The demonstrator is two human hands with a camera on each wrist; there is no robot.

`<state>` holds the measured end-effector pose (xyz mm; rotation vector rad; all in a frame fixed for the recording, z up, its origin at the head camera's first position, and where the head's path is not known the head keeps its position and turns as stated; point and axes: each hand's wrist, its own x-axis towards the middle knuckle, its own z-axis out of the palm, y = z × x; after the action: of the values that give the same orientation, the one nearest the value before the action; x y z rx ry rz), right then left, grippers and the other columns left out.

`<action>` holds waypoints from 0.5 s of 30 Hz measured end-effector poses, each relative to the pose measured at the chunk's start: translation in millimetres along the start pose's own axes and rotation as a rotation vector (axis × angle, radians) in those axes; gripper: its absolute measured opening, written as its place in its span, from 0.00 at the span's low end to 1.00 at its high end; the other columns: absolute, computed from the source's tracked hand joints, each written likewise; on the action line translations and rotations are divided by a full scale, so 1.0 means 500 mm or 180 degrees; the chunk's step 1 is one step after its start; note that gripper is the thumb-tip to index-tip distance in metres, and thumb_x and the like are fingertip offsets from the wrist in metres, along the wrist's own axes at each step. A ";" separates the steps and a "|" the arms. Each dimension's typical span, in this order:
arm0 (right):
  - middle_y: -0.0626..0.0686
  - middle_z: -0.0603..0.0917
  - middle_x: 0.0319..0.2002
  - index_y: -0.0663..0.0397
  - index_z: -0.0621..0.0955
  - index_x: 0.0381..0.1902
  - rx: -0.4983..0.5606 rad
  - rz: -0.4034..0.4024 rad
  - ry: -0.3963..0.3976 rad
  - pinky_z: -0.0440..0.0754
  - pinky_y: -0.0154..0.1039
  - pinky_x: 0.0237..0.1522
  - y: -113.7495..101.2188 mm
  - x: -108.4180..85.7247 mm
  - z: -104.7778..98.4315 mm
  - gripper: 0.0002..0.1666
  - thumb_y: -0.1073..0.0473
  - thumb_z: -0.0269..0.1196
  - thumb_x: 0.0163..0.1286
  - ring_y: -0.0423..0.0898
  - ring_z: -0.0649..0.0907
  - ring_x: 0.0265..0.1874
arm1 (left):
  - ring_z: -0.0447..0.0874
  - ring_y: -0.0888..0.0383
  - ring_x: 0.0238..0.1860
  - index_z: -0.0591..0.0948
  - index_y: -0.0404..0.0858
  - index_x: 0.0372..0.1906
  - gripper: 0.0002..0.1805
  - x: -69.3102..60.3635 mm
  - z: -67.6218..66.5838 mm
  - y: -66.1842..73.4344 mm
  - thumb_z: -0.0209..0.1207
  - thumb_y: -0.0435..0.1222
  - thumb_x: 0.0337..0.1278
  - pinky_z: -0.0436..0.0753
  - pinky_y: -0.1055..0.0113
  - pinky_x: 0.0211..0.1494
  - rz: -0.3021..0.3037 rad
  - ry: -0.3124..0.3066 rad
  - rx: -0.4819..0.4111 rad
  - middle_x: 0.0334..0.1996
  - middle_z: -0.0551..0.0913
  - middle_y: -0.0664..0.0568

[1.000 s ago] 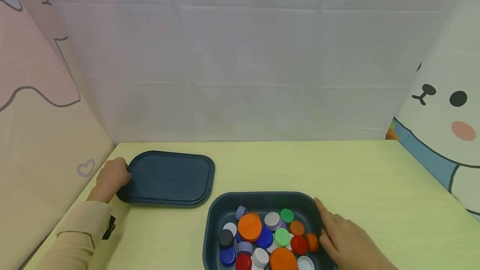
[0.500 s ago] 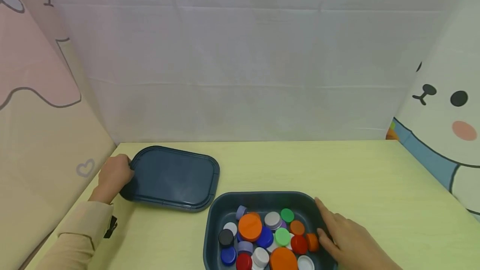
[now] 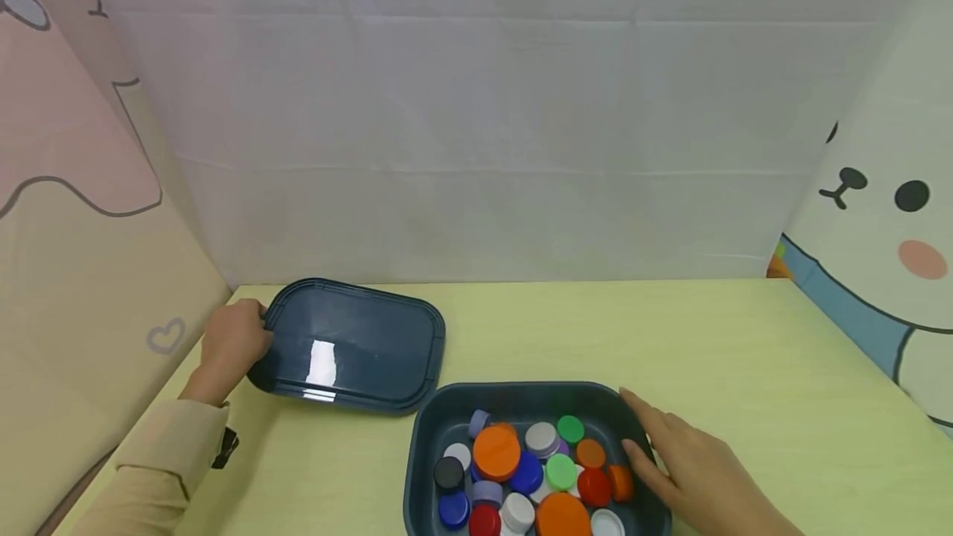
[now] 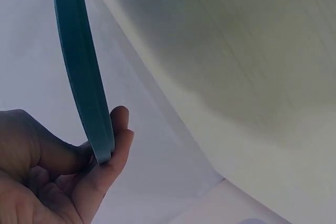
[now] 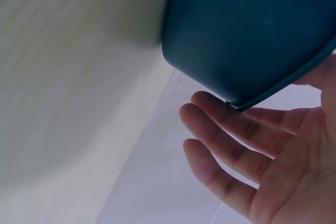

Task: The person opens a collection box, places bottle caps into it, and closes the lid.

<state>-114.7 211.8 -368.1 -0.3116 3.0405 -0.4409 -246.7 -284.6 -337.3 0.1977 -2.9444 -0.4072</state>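
A dark blue lid (image 3: 372, 346) is pinched at its left end by my left hand (image 3: 232, 342). The left wrist view has this lid (image 4: 84, 72) edge-on between thumb and fingers, off the table. Right of it stands a dark blue plastic box (image 3: 521, 391) full of coloured bottle caps, among them an orange cap (image 3: 496, 452) and a green cap (image 3: 561, 471). My right hand (image 3: 696, 470) lies at the box's right rim, its thumb over the edge. In the right wrist view its fingers (image 5: 210, 135) are loosely extended beside the box (image 5: 247, 30).
The pale yellow table (image 3: 670, 337) extends right and behind the box. A white cloth (image 3: 476, 147) hangs along its back edge. Printed cloths border the left and right sides. The box's front runs out of the head view.
My left hand has raised the lid and shifted it slightly right and away, tilting it so it now catches a light reflection. The right hand has loosened slightly at the rim; the box stays put.
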 end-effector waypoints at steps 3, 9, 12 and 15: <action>0.50 0.82 0.43 0.49 0.66 0.64 0.0005 -0.0026 0.0102 0.82 0.43 0.38 -0.002 0.006 -0.005 0.34 0.45 0.59 0.62 0.42 0.80 0.34 | 0.77 0.41 0.29 0.77 0.23 0.40 0.17 -0.002 -0.002 0.007 0.55 0.27 0.39 0.75 0.56 0.21 -0.0042 0.0010 -0.0040 0.32 0.79 0.32; 0.40 0.78 0.31 0.50 0.70 0.60 -0.0163 -0.0292 0.0687 0.77 0.31 0.27 -0.005 0.017 -0.009 0.29 0.49 0.60 0.62 0.35 0.77 0.28 | 0.75 0.46 0.26 0.77 0.25 0.37 0.14 -0.004 -0.005 0.030 0.53 0.27 0.38 0.72 0.60 0.20 -0.0086 0.0081 -0.0112 0.28 0.79 0.36; 0.39 0.77 0.30 0.50 0.70 0.59 -0.0176 -0.0373 0.0844 0.76 0.30 0.25 -0.006 0.023 -0.015 0.27 0.51 0.59 0.63 0.35 0.77 0.28 | 0.74 0.48 0.25 0.77 0.26 0.37 0.14 -0.003 -0.005 0.042 0.52 0.26 0.40 0.72 0.61 0.19 -0.0125 0.0046 -0.0159 0.27 0.78 0.39; 0.40 0.78 0.30 0.51 0.70 0.58 -0.0157 -0.0389 0.0857 0.76 0.30 0.25 -0.006 0.032 -0.022 0.25 0.52 0.57 0.64 0.35 0.78 0.27 | 0.74 0.48 0.25 0.77 0.27 0.38 0.13 -0.001 -0.004 0.056 0.51 0.26 0.42 0.72 0.62 0.20 -0.0173 0.0011 -0.0205 0.28 0.78 0.40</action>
<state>-130.9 208.9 -357.0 -0.4798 3.3109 -0.4489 -248.9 -258.3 -327.7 0.2704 -2.9229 -0.5076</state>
